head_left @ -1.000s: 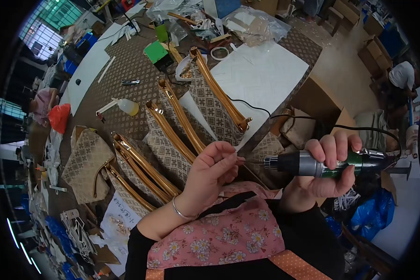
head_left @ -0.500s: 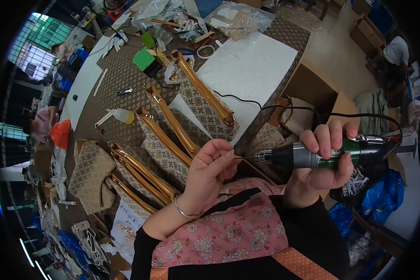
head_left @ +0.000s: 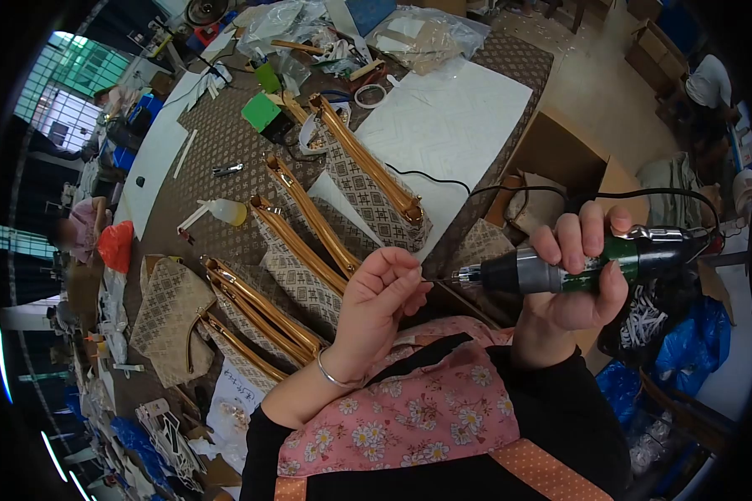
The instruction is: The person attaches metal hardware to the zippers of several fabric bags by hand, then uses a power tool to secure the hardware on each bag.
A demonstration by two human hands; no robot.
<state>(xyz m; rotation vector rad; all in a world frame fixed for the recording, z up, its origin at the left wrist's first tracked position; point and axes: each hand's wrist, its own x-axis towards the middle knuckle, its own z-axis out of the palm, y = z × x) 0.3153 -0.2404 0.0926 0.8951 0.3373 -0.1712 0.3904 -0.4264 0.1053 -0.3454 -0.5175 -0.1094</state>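
Observation:
My right hand (head_left: pixel 583 263) is wrapped around a corded electric drill (head_left: pixel 530 273) with a green and black body, held level with its chuck (head_left: pixel 468 275) pointing left. At the chuck's tip, the closed fingers of my left hand (head_left: pixel 382 292) pinch a thin dark bit (head_left: pixel 437 281); its far end is hidden by the fingers. Beyond my left hand lie several patterned bag pieces with gold metal frames (head_left: pixel 309 217), side by side on the table.
The drill's black cord (head_left: pixel 643 194) runs back over a cardboard box (head_left: pixel 560 154) to the table. A white sheet (head_left: pixel 443 125), a bottle of yellow liquid (head_left: pixel 228 212), a green block (head_left: pixel 263 110) and a tape roll (head_left: pixel 370 96) lie farther off. Other people sit at both sides.
The view has shifted slightly, so the table things appear a little to the right. The drill has dipped and moved slightly left in my right hand; both hands keep their grip.

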